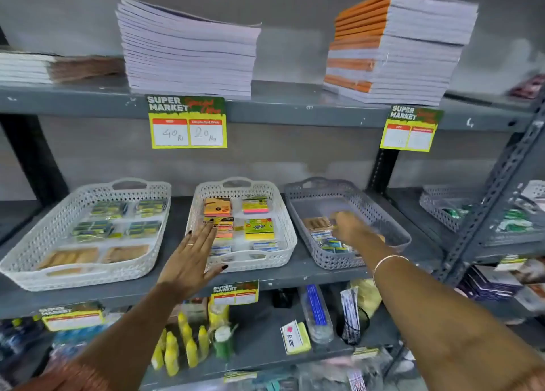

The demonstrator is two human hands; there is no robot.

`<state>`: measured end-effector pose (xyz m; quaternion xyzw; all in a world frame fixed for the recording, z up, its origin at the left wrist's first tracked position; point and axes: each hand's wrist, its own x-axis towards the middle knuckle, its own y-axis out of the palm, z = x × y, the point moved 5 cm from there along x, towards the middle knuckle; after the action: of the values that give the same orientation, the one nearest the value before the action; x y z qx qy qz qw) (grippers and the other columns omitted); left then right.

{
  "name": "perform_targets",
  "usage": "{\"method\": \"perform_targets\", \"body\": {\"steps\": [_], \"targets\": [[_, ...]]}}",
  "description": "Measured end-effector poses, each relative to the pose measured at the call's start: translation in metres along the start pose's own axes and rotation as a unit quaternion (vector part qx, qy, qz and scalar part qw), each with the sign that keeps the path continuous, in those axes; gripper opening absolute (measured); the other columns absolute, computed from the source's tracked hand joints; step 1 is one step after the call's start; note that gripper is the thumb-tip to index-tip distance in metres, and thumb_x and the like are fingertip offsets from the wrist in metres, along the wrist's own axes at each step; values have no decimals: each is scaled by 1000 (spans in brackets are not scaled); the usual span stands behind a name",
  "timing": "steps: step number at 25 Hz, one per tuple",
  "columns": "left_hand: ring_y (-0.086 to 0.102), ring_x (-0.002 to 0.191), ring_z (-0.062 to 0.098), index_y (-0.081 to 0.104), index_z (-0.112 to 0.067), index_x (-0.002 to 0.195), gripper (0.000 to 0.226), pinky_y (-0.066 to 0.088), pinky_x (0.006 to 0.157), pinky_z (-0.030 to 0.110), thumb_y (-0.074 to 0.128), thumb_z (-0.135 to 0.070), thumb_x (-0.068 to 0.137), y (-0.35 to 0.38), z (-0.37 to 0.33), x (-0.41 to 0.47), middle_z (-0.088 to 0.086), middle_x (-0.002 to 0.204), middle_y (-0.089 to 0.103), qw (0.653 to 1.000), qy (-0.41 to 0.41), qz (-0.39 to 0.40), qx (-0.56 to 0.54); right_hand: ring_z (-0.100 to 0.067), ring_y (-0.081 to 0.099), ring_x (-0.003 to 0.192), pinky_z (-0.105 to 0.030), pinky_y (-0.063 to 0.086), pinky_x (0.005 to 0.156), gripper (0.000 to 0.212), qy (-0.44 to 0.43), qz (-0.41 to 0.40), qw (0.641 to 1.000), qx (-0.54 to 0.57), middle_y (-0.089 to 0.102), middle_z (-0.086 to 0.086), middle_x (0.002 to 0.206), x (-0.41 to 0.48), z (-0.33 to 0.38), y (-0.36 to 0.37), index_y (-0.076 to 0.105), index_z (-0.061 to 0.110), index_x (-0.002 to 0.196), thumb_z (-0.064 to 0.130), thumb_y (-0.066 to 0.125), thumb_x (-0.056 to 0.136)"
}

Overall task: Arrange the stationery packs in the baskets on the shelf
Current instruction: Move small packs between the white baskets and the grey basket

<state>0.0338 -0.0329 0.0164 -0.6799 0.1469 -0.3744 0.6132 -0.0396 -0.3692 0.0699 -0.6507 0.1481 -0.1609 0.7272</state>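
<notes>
Three perforated baskets stand side by side on the middle shelf. The left white basket (pixel 35 258) holds green-yellow packs at the back and tan packs at the front. The middle white basket (pixel 283 228) holds orange, pink and yellow sticky-note packs (pixel 259 228) in neat rows. The grey basket (pixel 392 228) on the right holds a tan pack (pixel 317 222) and small blue-white packs (pixel 333 244). My left hand (pixel 191 255) is flat with fingers apart over the middle basket's front left rim, holding nothing. My right hand (pixel 351 228) reaches into the grey basket, blurred; its fingers rest among the packs.
The upper shelf carries two tall stacks of notebooks (pixel 188 51), with yellow price tags (pixel 187 122) hanging from its edge. The lower shelf holds yellow bottles (pixel 182 346), pens and an eraser pack. A second shelf unit with more baskets (pixel 442 210) stands at the right.
</notes>
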Motion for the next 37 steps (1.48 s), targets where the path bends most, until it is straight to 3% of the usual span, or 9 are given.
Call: {"method": "perform_targets", "body": {"steps": [1,4,11,15,19,23,30,33,37], "targets": [[22,137,25,18,-2,142,86,-3,109,28,7,-68,87,5,1,0,13,149,20,1000,4,0,0,-28,57,112,-30,50,83,24,-9,53,998,-21,63,-12,110,2,-3,11,60,8,111,14,62,88],[18,137,24,18,-1,141,90,8,111,33,4,-70,84,11,1,-1,14,149,21,999,-24,14,19,-32,53,124,-34,44,100,51,-57,139,986,-69,52,-17,138,10,-5,40,43,8,140,5,54,90],[25,136,25,23,-1,140,93,21,109,43,4,-71,81,18,0,-2,14,148,29,996,-50,48,61,-30,28,145,-39,35,113,76,-120,101,975,-158,-3,-8,163,28,7,52,0,13,154,1,45,94],[23,137,26,20,-3,141,92,21,110,44,6,-72,81,19,-1,-1,14,149,25,996,-52,49,50,-29,29,145,-39,37,110,72,-102,87,979,-155,7,-7,163,37,3,57,5,15,154,6,43,93],[15,139,23,15,-5,142,91,12,111,41,3,-70,80,17,-1,-2,10,151,17,998,-31,35,51,-32,52,122,-36,47,97,66,-52,114,990,-67,49,-18,140,41,4,46,41,6,140,23,62,80],[19,138,23,16,-4,142,87,13,110,45,1,-67,84,9,10,-6,12,150,22,998,-4,32,52,-32,49,124,-33,44,95,65,-45,59,997,-32,48,-21,136,48,38,3,47,0,128,34,69,77],[38,130,27,36,0,134,88,36,103,48,2,-65,86,-32,114,-50,15,142,41,988,-125,26,85,-34,49,117,-33,43,85,48,-182,15,983,33,52,-21,123,65,220,-29,53,4,112,36,67,78],[38,130,29,36,0,134,91,26,108,44,-1,-66,85,-40,160,-80,16,141,41,982,-161,23,99,-34,45,123,-35,43,97,61,-243,16,966,83,47,-21,128,59,319,-16,48,2,127,31,68,78],[38,130,29,38,-3,134,92,36,102,52,1,-70,83,-36,195,-102,15,141,42,981,-171,31,86,-33,42,128,-34,41,102,65,-305,52,947,92,44,-20,135,62,418,19,46,5,134,31,67,78]]}}
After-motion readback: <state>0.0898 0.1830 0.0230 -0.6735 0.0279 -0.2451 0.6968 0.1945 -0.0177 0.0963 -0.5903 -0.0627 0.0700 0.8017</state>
